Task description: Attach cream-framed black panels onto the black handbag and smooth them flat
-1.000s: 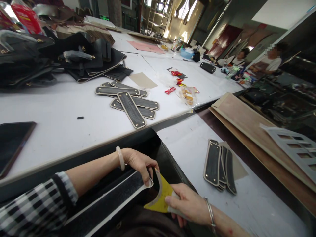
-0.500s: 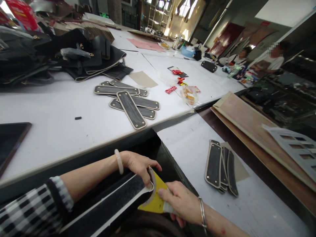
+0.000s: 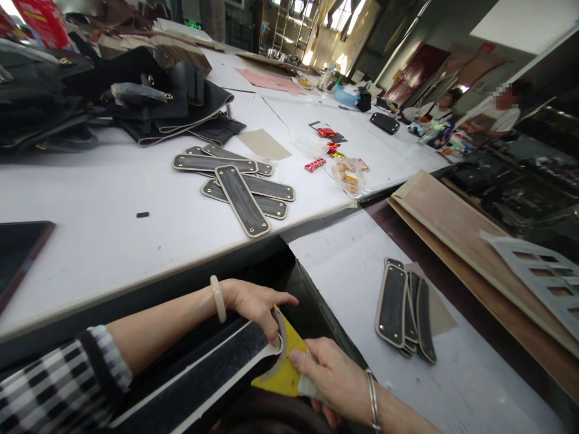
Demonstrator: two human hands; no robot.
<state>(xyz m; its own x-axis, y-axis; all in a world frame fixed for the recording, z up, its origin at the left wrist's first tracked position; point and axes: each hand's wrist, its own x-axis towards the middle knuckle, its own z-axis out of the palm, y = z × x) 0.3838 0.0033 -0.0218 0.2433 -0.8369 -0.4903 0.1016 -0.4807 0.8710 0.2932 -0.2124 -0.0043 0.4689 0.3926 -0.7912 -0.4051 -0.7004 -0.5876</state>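
In a workshop, your left hand (image 3: 253,304) pinches the black strip's (image 3: 208,377) end; your right hand (image 3: 332,374) grips the yellow scraper (image 3: 290,355).
The strip slants on your side of the white table's (image 3: 99,253) edge; the scraper, apart a second ago, now meets its end.

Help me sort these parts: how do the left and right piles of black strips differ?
The left pile is criss-crossed, the right pile nearly parallel. The left pile lies beyond the left hand, the right pile nearer the right hand. Both have black faces, pale edging and metal studs.
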